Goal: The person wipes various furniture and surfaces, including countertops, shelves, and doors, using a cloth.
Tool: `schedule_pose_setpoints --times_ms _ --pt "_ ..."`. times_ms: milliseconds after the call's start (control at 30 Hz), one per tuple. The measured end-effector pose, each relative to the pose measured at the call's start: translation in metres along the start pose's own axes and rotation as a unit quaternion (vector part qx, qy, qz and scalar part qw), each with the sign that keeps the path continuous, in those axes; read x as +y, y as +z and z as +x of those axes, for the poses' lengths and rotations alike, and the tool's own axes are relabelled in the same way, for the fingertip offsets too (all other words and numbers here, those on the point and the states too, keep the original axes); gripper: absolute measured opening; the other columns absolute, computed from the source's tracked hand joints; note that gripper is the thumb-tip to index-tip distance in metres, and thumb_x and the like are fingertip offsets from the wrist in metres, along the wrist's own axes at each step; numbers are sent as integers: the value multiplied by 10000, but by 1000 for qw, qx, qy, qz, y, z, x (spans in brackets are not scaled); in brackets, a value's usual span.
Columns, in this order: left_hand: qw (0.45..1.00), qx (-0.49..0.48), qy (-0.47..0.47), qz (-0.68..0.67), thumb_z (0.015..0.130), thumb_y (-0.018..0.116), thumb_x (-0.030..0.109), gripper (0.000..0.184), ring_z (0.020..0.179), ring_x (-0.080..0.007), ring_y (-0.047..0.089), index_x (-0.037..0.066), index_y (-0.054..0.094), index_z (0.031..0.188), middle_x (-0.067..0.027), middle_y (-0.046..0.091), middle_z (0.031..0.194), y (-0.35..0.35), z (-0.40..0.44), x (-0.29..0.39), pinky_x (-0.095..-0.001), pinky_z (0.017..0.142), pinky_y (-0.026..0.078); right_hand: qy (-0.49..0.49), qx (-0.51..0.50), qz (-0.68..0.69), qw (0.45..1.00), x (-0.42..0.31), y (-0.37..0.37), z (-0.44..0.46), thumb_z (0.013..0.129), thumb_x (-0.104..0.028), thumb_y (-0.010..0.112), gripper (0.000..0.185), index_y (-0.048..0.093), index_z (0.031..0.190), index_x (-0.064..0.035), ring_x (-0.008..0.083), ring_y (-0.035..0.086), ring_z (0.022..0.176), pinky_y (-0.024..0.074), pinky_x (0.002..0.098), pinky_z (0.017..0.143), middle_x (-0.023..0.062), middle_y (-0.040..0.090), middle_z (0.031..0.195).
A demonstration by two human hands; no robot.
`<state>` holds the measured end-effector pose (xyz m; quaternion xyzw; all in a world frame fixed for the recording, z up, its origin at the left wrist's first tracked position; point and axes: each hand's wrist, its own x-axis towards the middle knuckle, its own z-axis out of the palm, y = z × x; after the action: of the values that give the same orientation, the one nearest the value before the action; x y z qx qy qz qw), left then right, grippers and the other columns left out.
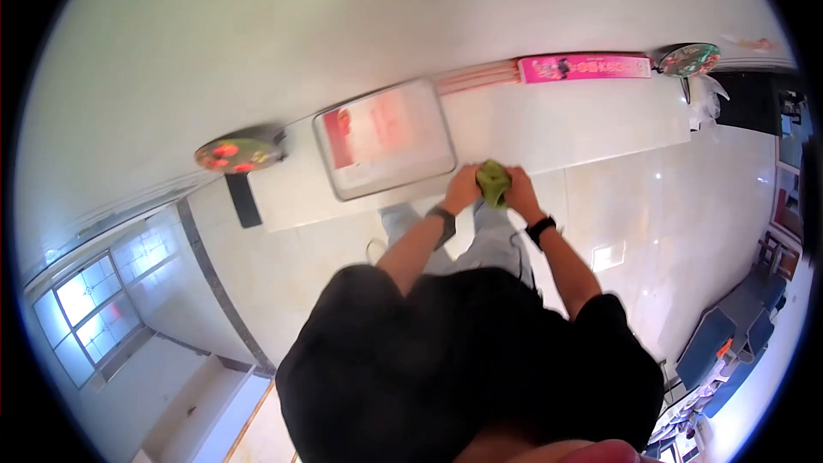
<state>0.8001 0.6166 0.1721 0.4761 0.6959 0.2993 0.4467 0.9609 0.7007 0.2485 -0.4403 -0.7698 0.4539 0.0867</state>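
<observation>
Far left, window (88, 298), light coming through. Next, a round floral plate (238, 154) at the wall side, with a black slab (243, 200) just below it, by the left end of the white table (583, 124). Then a clear tray (422, 154) lying on the table, rim around it, red and white print showing, a bit blurred.

Your left hand (463, 189), dark band (443, 223) on the wrist, is mostly closed, fingers curled on the left side of the green cloth (493, 183). Cloth is bunched up, held between both hands at the table's near edge, just right of the tray; can't tell if it touches the table. Your right hand (521, 192), black watch (540, 227) on the wrist, is also mostly closed, gripping the cloth's right side.

Pink box (585, 68) along the table's back edge, second floral plate (691, 60) past its right end, plastic bag (707, 103) below that plate. Blue chairs (707, 347) far right
</observation>
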Motion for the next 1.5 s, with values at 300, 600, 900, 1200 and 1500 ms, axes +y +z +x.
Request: schedule_pose_setpoints --times_ms 300,600,900,1200,1500 --pt "997 73 -15 18 717 705 22 823 1174 -385 522 87 339 1451 -181 407 1384 67 49 56 -435 949 486 20 63 26 998 88 -12 23 746 143 515 563 544 1278 -40 384 480 1204 430 414 1025 192 485 1299" --pt "944 143 -127 268 852 545 39 345 1012 -327 592 65 550 1196 -129 597 1081 53 68 -22 -442 805 511 -91 20 -2 996 131 87 82 625 127 619 667 592 1252 -97 381 455 1196 385 456 1047 159 510 1273" --pt "963 157 -55 214 845 553 77 246 961 -318 600 68 576 1090 -123 589 1046 102 181 27 -443 753 545 -78 124 -102 984 178 -21 145 643 92 662 551 607 1164 -78 378 501 1060 420 451 935 152 562 1172" --pt "974 44 -90 201 768 676 77 301 945 -291 624 62 546 1040 -109 584 1009 108 78 3 -410 679 549 39 -2 -67 997 166 18 55 671 51 697 412 629 1062 -62 348 512 1039 448 406 906 131 543 1090" --pt "945 62 -149 284 795 648 51 262 874 -274 663 50 534 1031 -101 593 987 42 85 -20 -381 657 556 11 -34 -8 999 123 69 103 664 76 669 449 639 1079 -94 324 488 1084 445 383 933 94 531 1113"
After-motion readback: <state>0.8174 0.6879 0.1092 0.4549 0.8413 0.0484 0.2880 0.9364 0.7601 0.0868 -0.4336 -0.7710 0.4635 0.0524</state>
